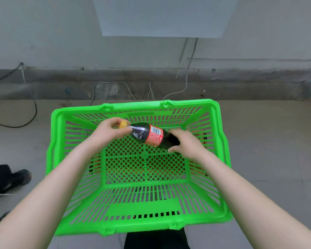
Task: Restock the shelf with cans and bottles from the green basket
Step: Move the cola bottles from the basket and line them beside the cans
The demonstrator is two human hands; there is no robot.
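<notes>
Green basket (51, 133) mid-frame, both hands clamped on a dark cola bottle (151, 134) lying sideways: left hand (109, 132) at the cap, right hand (186, 143) at the base.

bottle (152, 134) | red label (154, 135) around its middle | white barcode patch on the label's upper edge | small white print beneath the barcode, too blurred to read | no brand name or number legible

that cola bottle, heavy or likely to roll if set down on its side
The bottle looks mostly full of dark drink, so probably hefty. Round-bodied and held sideways by the left hand and right hand, it would likely roll inside the basket.
</notes>
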